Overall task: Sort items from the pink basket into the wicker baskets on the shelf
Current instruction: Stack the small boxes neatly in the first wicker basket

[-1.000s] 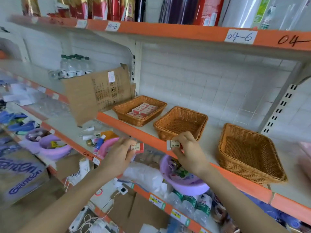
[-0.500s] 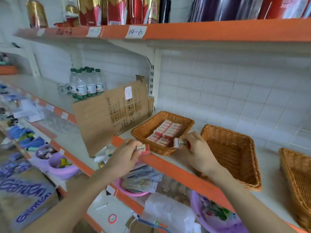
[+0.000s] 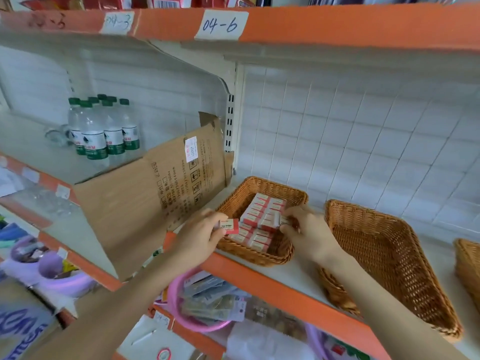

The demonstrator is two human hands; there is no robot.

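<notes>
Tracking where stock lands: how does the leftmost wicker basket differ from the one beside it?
The leftmost basket holds rows of small red-and-white boxes; the middle basket is empty. The left hand and right hand, each pinching one such box, are at the leftmost basket; only the right forearm crosses the middle basket's front corner. Both are brown woven wicker, rectangular, on the same shelf.

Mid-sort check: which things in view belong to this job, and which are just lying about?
Job: left hand pinching a 2B box; right hand pinching a second box; filled wicker basket; empty wicker basket; pink basket on the shelf below.
Lying about: water bottles; cardboard sheet; purple tubs.
</notes>
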